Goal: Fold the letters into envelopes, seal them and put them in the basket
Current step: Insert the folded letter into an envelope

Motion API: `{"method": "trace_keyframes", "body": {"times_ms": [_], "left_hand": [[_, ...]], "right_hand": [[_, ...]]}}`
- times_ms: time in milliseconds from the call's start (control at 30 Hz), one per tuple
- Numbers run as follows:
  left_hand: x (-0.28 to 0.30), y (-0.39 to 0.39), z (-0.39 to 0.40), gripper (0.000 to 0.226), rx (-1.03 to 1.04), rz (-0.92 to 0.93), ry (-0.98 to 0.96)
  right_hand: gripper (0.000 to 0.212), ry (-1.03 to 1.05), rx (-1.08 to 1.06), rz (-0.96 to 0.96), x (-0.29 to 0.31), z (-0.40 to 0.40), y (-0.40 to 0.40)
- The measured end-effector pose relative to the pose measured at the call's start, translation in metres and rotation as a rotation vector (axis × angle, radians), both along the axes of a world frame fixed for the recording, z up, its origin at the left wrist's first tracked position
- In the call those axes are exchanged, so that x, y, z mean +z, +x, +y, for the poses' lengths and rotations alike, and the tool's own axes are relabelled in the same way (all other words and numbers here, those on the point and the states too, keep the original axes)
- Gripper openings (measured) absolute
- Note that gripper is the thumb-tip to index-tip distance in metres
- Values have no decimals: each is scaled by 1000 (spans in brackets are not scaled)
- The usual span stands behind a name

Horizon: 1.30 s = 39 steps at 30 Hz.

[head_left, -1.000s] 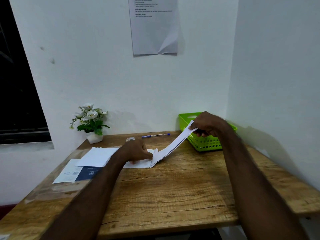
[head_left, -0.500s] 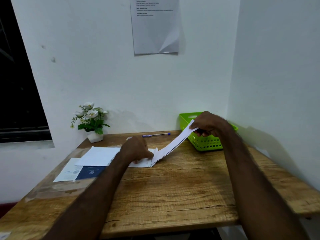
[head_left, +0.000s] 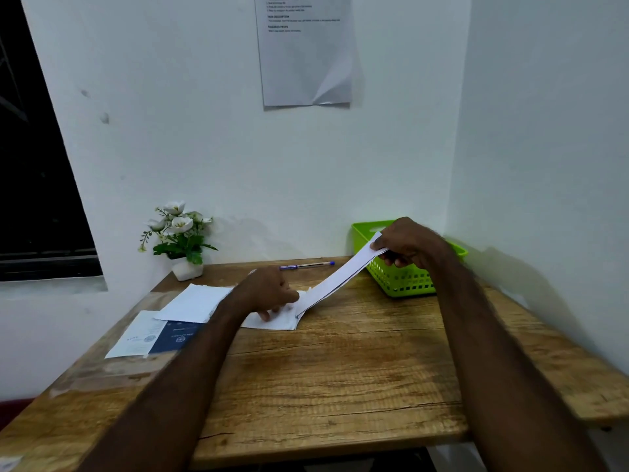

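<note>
My right hand (head_left: pixel 410 241) pinches the far end of a long white envelope (head_left: pixel 335 279) and holds it lifted, slanting down to the table. My left hand (head_left: pixel 269 291) presses on a white sheet (head_left: pixel 275 321) lying flat at the envelope's lower end, fingers curled. The green plastic basket (head_left: pixel 401 281) stands at the back right, just behind and under my right hand. More white letter paper (head_left: pixel 194 303) lies to the left of my left hand.
A white envelope (head_left: pixel 134 335) and a dark blue booklet (head_left: pixel 177 337) lie at the left edge of the wooden table (head_left: pixel 340 379). A blue pen (head_left: pixel 306 265) and a potted white flower (head_left: pixel 180 238) stand by the back wall. A wall closes the right side.
Both hands stay nearly in place. My left hand has shifted slightly on the sheet, and the envelope's slant is about the same.
</note>
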<state>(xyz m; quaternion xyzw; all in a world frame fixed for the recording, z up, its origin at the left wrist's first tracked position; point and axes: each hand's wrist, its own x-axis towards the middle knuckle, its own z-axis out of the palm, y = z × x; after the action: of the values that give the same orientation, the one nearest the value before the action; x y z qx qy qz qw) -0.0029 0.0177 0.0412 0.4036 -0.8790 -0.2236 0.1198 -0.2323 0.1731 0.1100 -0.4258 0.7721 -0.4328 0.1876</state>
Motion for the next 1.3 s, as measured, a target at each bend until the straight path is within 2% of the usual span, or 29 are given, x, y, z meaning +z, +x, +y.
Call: {"method": "trace_keyframes", "body": {"times_ms": [467, 633, 800, 933, 1133, 1300], "left_hand": [[6, 3, 4, 21, 22, 94, 151], [5, 6, 0, 24, 39, 173, 182], [1, 5, -1, 27, 55, 222, 197], [1, 3, 0, 29, 67, 273, 207], [0, 1, -1, 30, 83, 253, 175], [0, 0, 0, 33, 99, 240, 141]], "right_hand": [[15, -49, -21, -24, -4, -6, 2], [4, -109, 18, -103, -6, -11, 13], [16, -35, 102, -152, -12, -19, 33], [11, -4, 126, -198, -25, -33, 48], [17, 78, 199, -238, -48, -45, 63], [21, 174, 137, -220, -47, -41, 47]]}}
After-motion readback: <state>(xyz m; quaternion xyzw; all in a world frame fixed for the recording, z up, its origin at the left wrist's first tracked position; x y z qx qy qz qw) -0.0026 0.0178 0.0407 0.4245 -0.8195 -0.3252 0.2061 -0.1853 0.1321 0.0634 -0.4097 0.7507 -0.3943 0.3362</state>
